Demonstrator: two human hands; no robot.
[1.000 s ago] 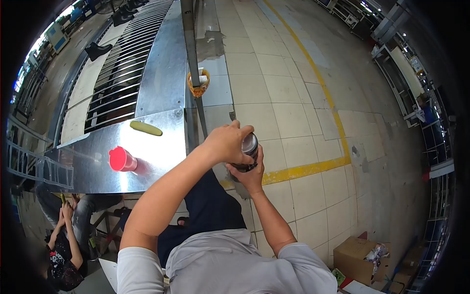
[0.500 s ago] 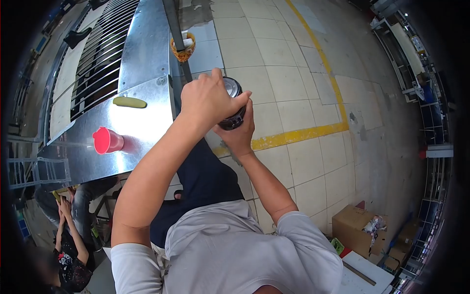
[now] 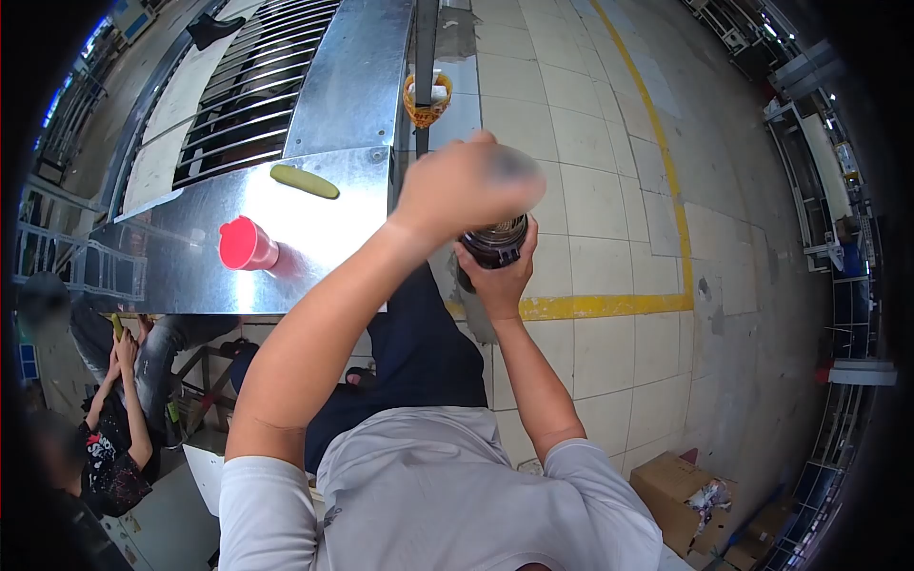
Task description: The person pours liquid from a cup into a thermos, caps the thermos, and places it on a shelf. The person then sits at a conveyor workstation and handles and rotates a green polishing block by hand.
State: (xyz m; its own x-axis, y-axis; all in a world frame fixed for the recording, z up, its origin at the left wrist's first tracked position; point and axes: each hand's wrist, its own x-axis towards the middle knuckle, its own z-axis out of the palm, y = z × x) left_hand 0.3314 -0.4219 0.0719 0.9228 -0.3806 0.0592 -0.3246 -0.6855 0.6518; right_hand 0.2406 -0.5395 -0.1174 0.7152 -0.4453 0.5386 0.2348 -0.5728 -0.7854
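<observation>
My right hand (image 3: pixel 505 284) is wrapped from below around a dark, glossy jar (image 3: pixel 493 249), held out over the floor beside the metal table. The jar's round top faces up and is partly covered by my left hand (image 3: pixel 455 190). Smeared by motion, that hand is just above the jar, its fingers closed around a dark round lid (image 3: pixel 514 169). On the table lie a pink-red cup (image 3: pixel 248 245), tipped toward me with a notched rim, and a long green oval piece (image 3: pixel 305 182). Both are left of my hands.
The metal table (image 3: pixel 338 105) has a slatted section (image 3: pixel 252 90) and a dark shoe (image 3: pixel 213 32) beyond. A post (image 3: pixel 426 48) carries a small orange basket (image 3: pixel 427 109). A cardboard box (image 3: pixel 666 485) stands at lower right. Another person (image 3: pixel 119 447) sits at lower left.
My left hand has lifted off the jar's top with the dark lid, while my right hand keeps hold of the jar. The view has shifted, so the table sits further right.
</observation>
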